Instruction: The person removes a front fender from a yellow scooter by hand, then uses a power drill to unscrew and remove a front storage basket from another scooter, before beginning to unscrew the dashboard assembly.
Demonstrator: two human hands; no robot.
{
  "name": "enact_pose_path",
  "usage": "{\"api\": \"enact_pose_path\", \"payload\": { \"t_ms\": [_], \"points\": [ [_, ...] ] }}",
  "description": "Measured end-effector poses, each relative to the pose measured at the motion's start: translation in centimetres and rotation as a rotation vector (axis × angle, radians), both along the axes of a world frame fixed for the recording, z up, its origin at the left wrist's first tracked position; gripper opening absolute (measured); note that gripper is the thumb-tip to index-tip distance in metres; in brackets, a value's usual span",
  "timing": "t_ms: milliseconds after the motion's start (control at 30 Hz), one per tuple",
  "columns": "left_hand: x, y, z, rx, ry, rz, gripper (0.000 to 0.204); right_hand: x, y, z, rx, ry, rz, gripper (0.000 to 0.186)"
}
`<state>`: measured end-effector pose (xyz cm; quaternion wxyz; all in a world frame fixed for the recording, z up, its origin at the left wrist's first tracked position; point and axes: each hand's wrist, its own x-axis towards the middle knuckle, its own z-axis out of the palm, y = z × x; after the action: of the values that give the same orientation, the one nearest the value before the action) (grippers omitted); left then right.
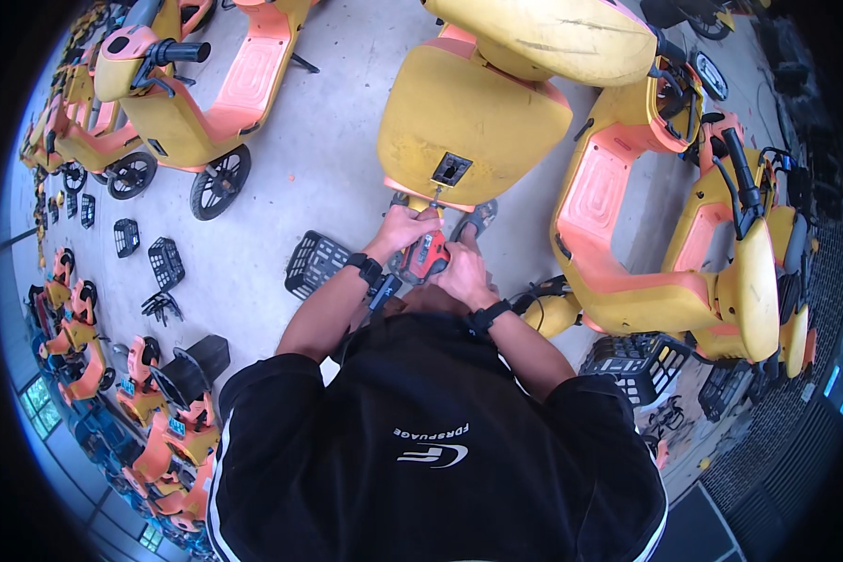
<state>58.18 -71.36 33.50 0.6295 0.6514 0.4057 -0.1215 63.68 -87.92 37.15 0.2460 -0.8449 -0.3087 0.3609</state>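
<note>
Black baskets (166,263) lie at nine o'clock, contents unclear. Near centre, the left hand (404,228) curls at the front of a red drill (426,255), its hold unclear; the right hand (465,273) grips the drill, facing a yellow scooter (478,122) at twelve o'clock. Another basket (635,363) sits at four o'clock, contents indistinct.

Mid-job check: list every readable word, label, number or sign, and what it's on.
Black T-shirt: white lettering beside a logo, legible but not copied here.
Red power drill: pale markings, too small to read.
Light-blue panels on lower-left scooters: too small to read.
</note>
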Motion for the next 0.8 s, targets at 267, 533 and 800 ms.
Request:
{"api": "enact_pose_path", "payload": {
  "t_ms": [267, 533, 800],
  "points": [
    [1.4, 0.8, -1.1, -0.048, 0.079, -0.051, 0.040, 0.3, -1.3, -1.6, 0.018, -0.054, 0.028, 0.055],
    [3.6, 1.9, -5.7, 0.049, -0.130, 0.014, 0.038, 1.2, -1.7, -1.0, 0.019, -0.053, 0.075, 0.060],
    [3.7, 2.4, -6.0, 0.005, -0.133, 0.018, 0.026, 3.1, -3.1, -0.1, 0.073, -0.068, 0.197, 0.053]
  ]
}}
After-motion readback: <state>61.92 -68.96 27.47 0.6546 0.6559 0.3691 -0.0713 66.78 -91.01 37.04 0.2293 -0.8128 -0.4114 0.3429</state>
